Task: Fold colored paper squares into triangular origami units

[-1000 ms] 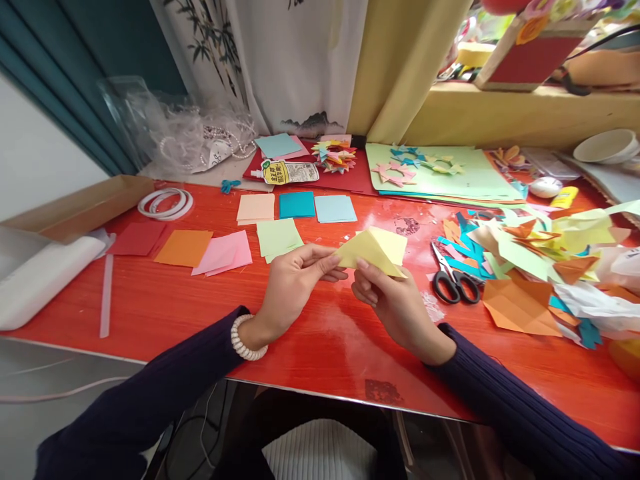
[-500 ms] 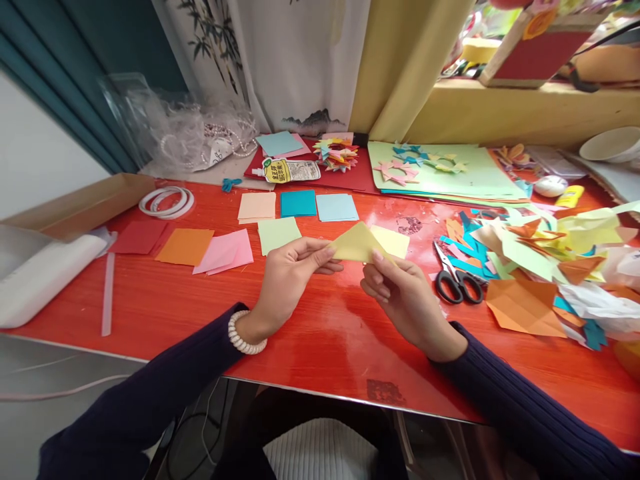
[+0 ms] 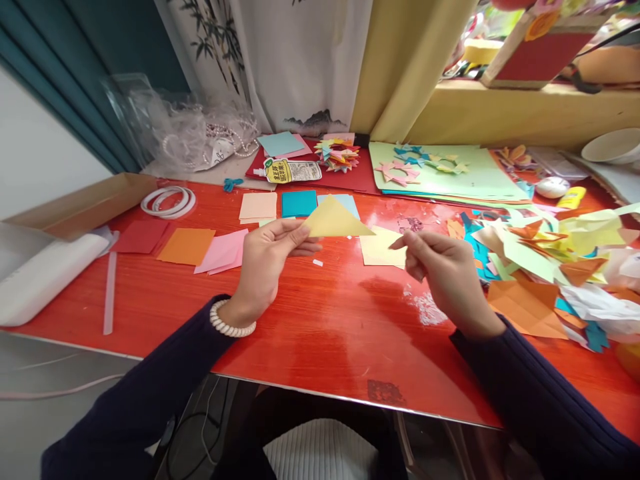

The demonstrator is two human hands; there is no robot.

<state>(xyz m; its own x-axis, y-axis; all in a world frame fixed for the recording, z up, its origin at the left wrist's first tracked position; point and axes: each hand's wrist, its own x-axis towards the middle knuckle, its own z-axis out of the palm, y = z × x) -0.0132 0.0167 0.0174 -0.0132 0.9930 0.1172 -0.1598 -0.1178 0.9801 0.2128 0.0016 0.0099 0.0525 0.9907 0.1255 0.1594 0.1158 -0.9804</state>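
My left hand [image 3: 267, 267] pinches a yellow paper triangle [image 3: 335, 219] by its left corner, raised over the red table. The triangle's tip points up and its right corner is free. To the right, my right hand [image 3: 440, 273] has let go of the paper; its fingers are curled together with nothing visible in them. Between the hands, pale yellow square sheets [image 3: 381, 250] lie on the table, close to the right fingertips. The black-handled scissors are hidden behind my right hand.
Stacked squares lie around: red [image 3: 141, 237], orange [image 3: 186, 245], pink [image 3: 220, 252], peach [image 3: 257, 205], teal [image 3: 299, 203]. Paper scraps [image 3: 530, 303] pile at right. A glue pouch [image 3: 293, 171] and folded paper rings [image 3: 397, 172] are at the back.
My right hand has released the yellow paper and moved right, over the scissors. My left hand has moved left and slightly up with the paper triangle.
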